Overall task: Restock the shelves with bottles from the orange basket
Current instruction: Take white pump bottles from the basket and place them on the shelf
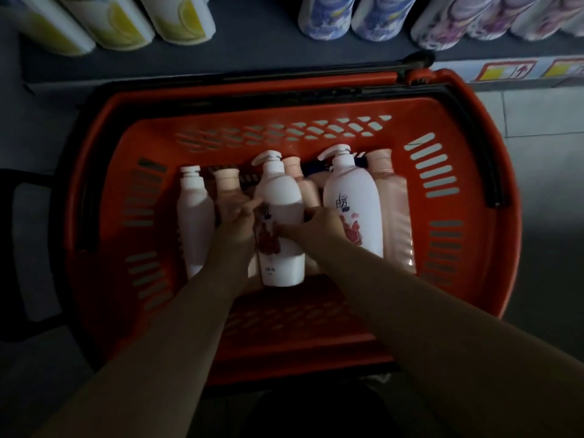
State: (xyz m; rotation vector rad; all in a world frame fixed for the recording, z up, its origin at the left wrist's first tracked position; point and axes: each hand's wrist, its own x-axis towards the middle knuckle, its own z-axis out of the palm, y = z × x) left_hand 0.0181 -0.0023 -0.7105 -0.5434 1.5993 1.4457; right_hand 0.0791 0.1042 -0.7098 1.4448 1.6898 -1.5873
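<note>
Right hand [319, 221], head view: fingers curled round right flank of middle white plastic pump bottle [281, 197]. Left hand [240, 218] laid against bottle's left flank; grip blurred, cannot be told. Bottle taken from both sides, probably for lifting out toward grey shelf [221, 58] above. Orange slotted plastic basket [104, 191] set just below shelf edge. Counted inside, laid side by side: three white pump bottles, three pink capped bottles [393, 210].
</note>
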